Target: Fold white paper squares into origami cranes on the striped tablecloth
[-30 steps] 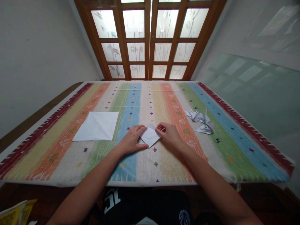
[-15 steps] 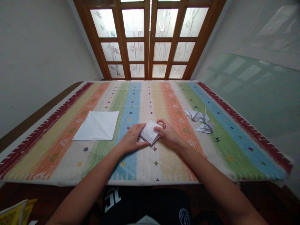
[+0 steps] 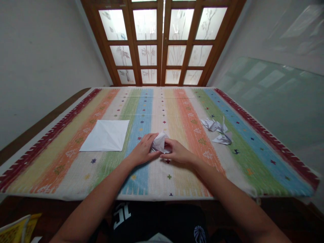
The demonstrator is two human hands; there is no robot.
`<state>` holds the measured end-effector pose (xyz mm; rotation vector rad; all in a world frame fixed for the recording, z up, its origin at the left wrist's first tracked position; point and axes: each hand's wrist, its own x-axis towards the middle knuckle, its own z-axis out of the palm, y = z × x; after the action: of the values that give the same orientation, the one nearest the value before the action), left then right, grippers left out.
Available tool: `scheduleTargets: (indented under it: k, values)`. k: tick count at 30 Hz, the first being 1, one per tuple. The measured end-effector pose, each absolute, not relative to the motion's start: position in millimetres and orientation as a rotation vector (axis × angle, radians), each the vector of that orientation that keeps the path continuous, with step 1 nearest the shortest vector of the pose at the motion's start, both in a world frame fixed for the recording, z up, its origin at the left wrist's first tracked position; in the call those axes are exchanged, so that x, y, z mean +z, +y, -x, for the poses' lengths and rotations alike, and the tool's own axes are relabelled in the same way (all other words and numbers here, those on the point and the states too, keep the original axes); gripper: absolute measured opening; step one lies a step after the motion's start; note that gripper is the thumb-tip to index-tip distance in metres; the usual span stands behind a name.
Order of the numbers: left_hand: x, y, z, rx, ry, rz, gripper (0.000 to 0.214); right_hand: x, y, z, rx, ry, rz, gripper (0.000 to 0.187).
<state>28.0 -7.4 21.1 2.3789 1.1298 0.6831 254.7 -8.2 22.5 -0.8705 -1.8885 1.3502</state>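
Observation:
A small folded white paper (image 3: 159, 143) lies on the striped tablecloth in front of me, with its right side lifted open into a raised flap. My left hand (image 3: 144, 149) grips its left edge, thumb at the near side and fingers on the far side. My right hand (image 3: 178, 152) holds the right part, with the thumb low near the bottom corner and the fingers curled behind the flap. Part of the paper's right side is hidden by those fingers.
A flat white paper sheet (image 3: 106, 135) with crease lines lies to the left. Folded paper figures (image 3: 219, 130) rest at the right. The striped tablecloth (image 3: 169, 187) covers the table, with wooden glass-paned doors (image 3: 162, 44) beyond it.
My right hand has dropped from the paper's top right to its lower right side. The right part of the folded paper has gone from flatter to raised and opened. My left hand stays put.

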Motion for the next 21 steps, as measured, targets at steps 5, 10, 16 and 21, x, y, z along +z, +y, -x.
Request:
scheduleTargets:
  k: [5, 10, 16, 21]
  values:
    - [22.8, -7.4, -28.8, 0.696, 1.1, -2.379, 0.07, 30.7, -8.3, -259.3, 1.226, -1.997, 0.899, 0.013]
    - [22.3, -7.7, -29.2, 0.705, 1.081, -2.376, 0.07, 32.4, -8.6, -260.3, 1.12, -2.066, 1.01, 0.007]
    - [20.4, -8.2, -29.5, 0.703, 1.067, -2.376, 0.071, 32.2, -8.6, -258.9, 1.038, -2.13, 1.014, 0.018]
    - [20.6, -8.7, -31.1, 0.716, 1.068, -2.376, 0.069, 31.6, -8.6, -257.6, 1.04, -1.982, 0.971, 0.014]
